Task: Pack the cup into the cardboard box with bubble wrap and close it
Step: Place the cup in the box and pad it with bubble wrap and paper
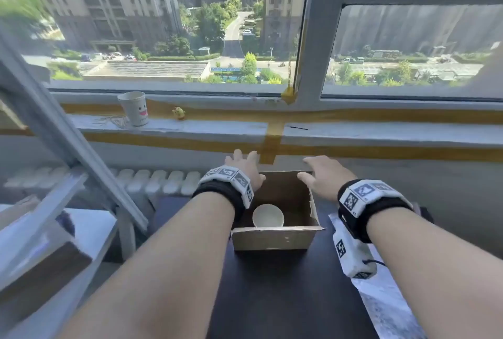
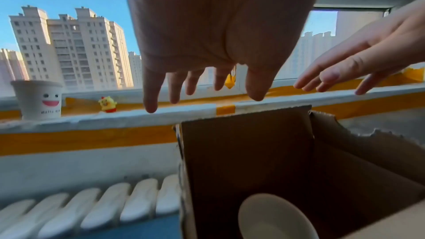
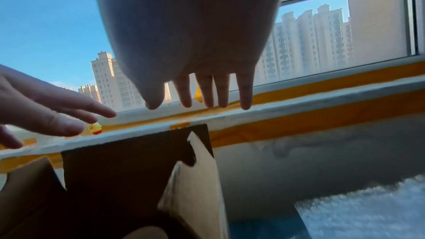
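I find the cup (image 1: 268, 215) upright in the open box (image 1: 273, 238), below my wrists. Bubble wrap (image 1: 386, 303) lies unused behind my right hand (image 1: 324, 178). Both it and my left hand (image 1: 245, 165) are spread, empty, beyond the far flap. Padding and closing remain.

The cardboard box (image 1: 273, 239) is brown, matt paper board with rough torn edges. The cup (image 1: 268, 215) looks smooth and white. The counter (image 1: 285, 298) is dark and smooth.

Left forearm hides cardboard box (image 1: 273, 238) left wall; bubble wrap (image 1: 386, 303) blurred, cut off at bottom edge.
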{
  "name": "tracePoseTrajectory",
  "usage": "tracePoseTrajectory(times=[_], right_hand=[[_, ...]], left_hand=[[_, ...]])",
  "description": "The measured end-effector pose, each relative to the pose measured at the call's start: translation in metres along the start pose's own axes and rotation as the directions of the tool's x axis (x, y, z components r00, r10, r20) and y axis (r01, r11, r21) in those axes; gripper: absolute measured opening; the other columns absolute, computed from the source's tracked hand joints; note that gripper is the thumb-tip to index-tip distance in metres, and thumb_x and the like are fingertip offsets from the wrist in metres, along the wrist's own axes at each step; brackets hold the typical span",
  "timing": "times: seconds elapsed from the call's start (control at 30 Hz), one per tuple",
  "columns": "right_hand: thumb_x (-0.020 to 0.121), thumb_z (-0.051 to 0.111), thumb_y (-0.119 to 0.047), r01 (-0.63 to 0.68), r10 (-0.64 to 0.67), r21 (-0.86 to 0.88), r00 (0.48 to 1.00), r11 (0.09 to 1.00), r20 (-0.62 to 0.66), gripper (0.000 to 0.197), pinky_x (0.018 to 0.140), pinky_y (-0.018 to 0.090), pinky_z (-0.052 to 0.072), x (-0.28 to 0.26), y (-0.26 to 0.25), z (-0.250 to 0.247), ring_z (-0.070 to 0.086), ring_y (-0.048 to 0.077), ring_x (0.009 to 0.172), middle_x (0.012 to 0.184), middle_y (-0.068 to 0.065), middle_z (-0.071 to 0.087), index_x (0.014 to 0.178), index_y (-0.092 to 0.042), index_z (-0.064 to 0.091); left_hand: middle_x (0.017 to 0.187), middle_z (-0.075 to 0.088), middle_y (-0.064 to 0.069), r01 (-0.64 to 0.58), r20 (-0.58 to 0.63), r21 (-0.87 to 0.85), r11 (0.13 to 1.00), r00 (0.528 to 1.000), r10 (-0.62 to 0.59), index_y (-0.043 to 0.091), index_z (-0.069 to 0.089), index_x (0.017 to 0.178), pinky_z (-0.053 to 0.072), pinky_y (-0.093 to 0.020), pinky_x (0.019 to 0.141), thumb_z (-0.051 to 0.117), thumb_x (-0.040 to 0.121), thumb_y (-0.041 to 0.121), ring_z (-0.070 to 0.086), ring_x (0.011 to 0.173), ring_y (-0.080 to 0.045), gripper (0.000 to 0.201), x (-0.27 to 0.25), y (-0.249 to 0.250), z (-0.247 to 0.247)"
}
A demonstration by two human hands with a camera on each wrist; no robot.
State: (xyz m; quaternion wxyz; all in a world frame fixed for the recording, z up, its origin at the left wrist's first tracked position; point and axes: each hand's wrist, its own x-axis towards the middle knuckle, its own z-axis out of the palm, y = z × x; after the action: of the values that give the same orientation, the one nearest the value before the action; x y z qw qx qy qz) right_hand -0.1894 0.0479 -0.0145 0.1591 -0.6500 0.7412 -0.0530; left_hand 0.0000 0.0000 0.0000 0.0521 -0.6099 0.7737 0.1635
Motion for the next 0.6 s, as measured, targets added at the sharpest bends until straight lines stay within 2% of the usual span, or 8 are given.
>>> tracePoseTrajectory(times=[0.1, 0.2, 0.3, 0.37, 0.4, 0.47, 0.53, 0.6], right_hand=[[0.093, 0.044, -0.05, -0.064, 0.064, 0.003, 0.997, 0.998, 0.044, 0.064, 0.107, 0.044, 0.039, 0.001, 0.002, 0.013, 0.043, 0.028, 0.134, 0.151, 0.006, 0.038, 0.149, -0.021, 0.029], [0.09, 0.051, -0.048, -0.092, 0.09, 0.014, 0.992, 0.996, 0.09, 0.073, 0.097, 0.04, 0.046, 0.0, 0.002, 0.025, 0.054, 0.029, 0.122, 0.142, 0.007, 0.048, 0.151, -0.022, 0.02], [0.091, 0.052, -0.031, -0.113, 0.11, 0.032, 0.99, 0.993, 0.086, 0.075, 0.073, 0.033, 0.048, -0.003, 0.004, 0.03, 0.062, 0.03, 0.09, 0.111, 0.009, 0.066, 0.152, -0.029, 0.01], [0.087, 0.049, -0.014, -0.141, 0.13, 0.094, 0.985, 0.986, 0.11, 0.081, 0.063, 0.031, 0.045, -0.007, 0.005, 0.031, 0.057, 0.024, 0.068, 0.081, 0.006, 0.064, 0.152, -0.035, 0.005], [0.084, 0.047, -0.008, -0.155, 0.141, 0.117, 0.983, 0.981, 0.118, 0.085, 0.062, 0.031, 0.045, -0.008, 0.005, 0.032, 0.055, 0.023, 0.064, 0.073, 0.005, 0.059, 0.151, -0.039, 0.004], [0.081, 0.043, -0.001, -0.168, 0.152, 0.144, 0.981, 0.975, 0.118, 0.09, 0.064, 0.031, 0.045, -0.013, 0.005, 0.032, 0.054, 0.024, 0.065, 0.073, 0.005, 0.056, 0.15, -0.043, 0.003], [0.081, 0.042, 0.0, -0.167, 0.152, 0.15, 0.982, 0.974, 0.112, 0.091, 0.069, 0.031, 0.043, -0.019, 0.005, 0.032, 0.053, 0.028, 0.073, 0.083, 0.009, 0.056, 0.15, -0.045, 0.004], [0.081, 0.041, 0.0, -0.176, 0.161, 0.139, 0.98, 0.974, 0.114, 0.091, 0.07, 0.031, 0.042, -0.025, 0.004, 0.032, 0.052, 0.029, 0.077, 0.088, 0.01, 0.055, 0.15, -0.045, 0.004]], left_hand=[[0.155, 0.022, -0.013, 0.063, 0.057, 0.039, 0.997, 0.996, -0.065, 0.025, 0.024, 0.15, 0.036, -0.049, 0.106, 0.052, 0.095, 0.039, 0.033, 0.138, -0.037, 0.064, 0.005, -0.006, 0.019], [0.15, 0.029, -0.014, 0.074, 0.032, 0.031, 0.997, 0.997, -0.075, 0.024, 0.03, 0.146, 0.04, -0.044, 0.1, 0.052, 0.095, 0.025, 0.041, 0.13, -0.038, 0.055, 0.007, -0.009, 0.037], [0.15, 0.03, -0.013, 0.053, -0.025, 0.031, 0.998, 0.998, -0.053, 0.026, 0.03, 0.146, 0.042, -0.038, 0.091, 0.046, 0.093, 0.006, 0.047, 0.125, -0.036, 0.059, 0.007, -0.013, 0.041], [0.148, 0.032, -0.013, 0.025, -0.047, 0.049, 0.998, 0.999, -0.023, 0.028, 0.029, 0.147, 0.04, -0.035, 0.086, 0.045, 0.089, -0.001, 0.049, 0.121, -0.035, 0.067, 0.006, -0.016, 0.041], [0.146, 0.033, -0.013, 0.013, -0.051, 0.053, 0.999, 0.999, -0.01, 0.028, 0.029, 0.146, 0.041, -0.035, 0.085, 0.045, 0.087, -0.004, 0.049, 0.12, -0.035, 0.069, 0.006, -0.017, 0.041], [0.143, 0.034, -0.013, 0.01, -0.056, 0.027, 1.0, 0.998, -0.008, 0.029, 0.03, 0.145, 0.043, -0.037, 0.085, 0.046, 0.085, -0.007, 0.048, 0.12, -0.035, 0.072, 0.005, -0.02, 0.044], [0.14, 0.035, -0.012, 0.021, -0.041, 0.002, 1.0, 0.999, -0.021, 0.031, 0.03, 0.145, 0.045, -0.039, 0.083, 0.047, 0.083, -0.009, 0.046, 0.12, -0.035, 0.075, 0.003, -0.021, 0.046], [0.14, 0.036, -0.01, 0.017, -0.01, -0.012, 1.0, 1.0, -0.017, 0.033, 0.029, 0.146, 0.044, -0.039, 0.086, 0.048, 0.081, -0.009, 0.045, 0.121, -0.036, 0.079, -0.001, -0.021, 0.047]])
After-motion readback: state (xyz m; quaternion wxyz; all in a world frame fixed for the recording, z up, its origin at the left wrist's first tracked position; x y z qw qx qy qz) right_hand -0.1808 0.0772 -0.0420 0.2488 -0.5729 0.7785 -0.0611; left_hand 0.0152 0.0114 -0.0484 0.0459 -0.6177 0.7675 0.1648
